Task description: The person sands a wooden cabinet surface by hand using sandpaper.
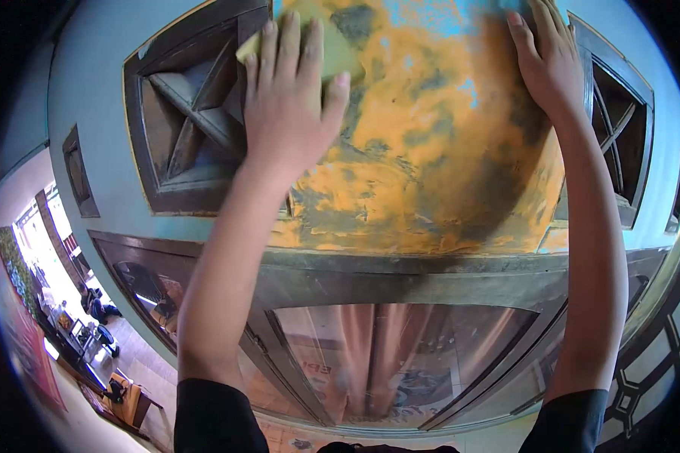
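Note:
My left hand [291, 102] lies with its fingers extended over a yellow-green sheet of sandpaper [338, 45], pressing it flat to the wall panel. The panel [423, 151] is patchy orange and dark grey, with light blue specks near the top. My right hand [549, 64] rests on the upper right side of the panel, its fingers stretched upward and holding nothing. The tips of some of its fingers run out of the top of the view.
Dark wooden vent frames with crossed slats stand left [193, 109] and right [619, 128] of the panel. Below runs a wooden beam [400, 278] above glazed doors [415, 362] with curtains. Far lower left, a wooden table [132, 404] stands in a bright room.

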Tool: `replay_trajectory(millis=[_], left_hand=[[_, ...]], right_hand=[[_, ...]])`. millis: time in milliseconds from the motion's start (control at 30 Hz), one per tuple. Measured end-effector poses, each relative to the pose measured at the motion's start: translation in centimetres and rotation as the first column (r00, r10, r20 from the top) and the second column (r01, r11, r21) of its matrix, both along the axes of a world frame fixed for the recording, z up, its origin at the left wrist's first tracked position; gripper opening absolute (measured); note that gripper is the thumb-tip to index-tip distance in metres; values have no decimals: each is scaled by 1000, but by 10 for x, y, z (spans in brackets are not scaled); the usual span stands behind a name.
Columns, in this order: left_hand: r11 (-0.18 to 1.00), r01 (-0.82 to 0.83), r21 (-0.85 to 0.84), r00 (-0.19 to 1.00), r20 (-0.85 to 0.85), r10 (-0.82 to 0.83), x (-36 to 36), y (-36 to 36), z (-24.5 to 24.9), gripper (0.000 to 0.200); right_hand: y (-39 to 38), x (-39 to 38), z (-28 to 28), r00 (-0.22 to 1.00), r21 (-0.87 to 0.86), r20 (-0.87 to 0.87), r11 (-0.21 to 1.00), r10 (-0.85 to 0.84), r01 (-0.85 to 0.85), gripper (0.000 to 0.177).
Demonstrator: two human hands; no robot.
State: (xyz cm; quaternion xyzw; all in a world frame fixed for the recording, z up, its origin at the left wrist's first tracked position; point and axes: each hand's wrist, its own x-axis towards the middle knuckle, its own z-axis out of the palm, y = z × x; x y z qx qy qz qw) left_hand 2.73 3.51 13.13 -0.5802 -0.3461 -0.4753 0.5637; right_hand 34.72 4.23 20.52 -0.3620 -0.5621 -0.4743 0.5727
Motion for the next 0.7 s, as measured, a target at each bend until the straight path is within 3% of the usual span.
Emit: replay_trajectory(millis=[133, 233, 267, 333, 367, 467, 600, 700], left_hand=[[971, -108, -211, 993, 15, 114, 13, -21, -94, 68], [994, -42, -105, 998, 36, 46, 2, -9, -42, 71], [998, -30, -62, 999, 41, 33, 0, -4, -17, 71], [982, -134, -131, 976, 152, 154, -1, -5, 32, 71], [968, -184, -169, 954, 205, 217, -2, -7, 43, 71], [1000, -11, -6, 995, 104, 12, -6, 3, 15, 71], [974, -63, -218, 993, 85, 83, 8, -19, -80, 75], [980, -117, -160, 991, 48, 126, 2, -16, -68, 76]], right_hand=[[-5, 0, -13, 999, -29, 33, 999, 38, -37, 52], [-6, 0, -14, 998, -54, 41, 997, 50, -48, 54], [5, 6, -12, 996, 34, 80, 999, 26, -29, 54], [37, 21, -5, 989, 217, 148, 976, -30, -3, 53], [37, 21, -5, 989, 209, 145, 978, -44, 12, 53], [35, 20, -20, 987, 177, 145, 983, -71, 45, 52], [30, 13, -39, 983, 135, 173, 990, -54, 31, 53], [26, 8, -49, 983, 125, 175, 991, -60, 38, 54]])
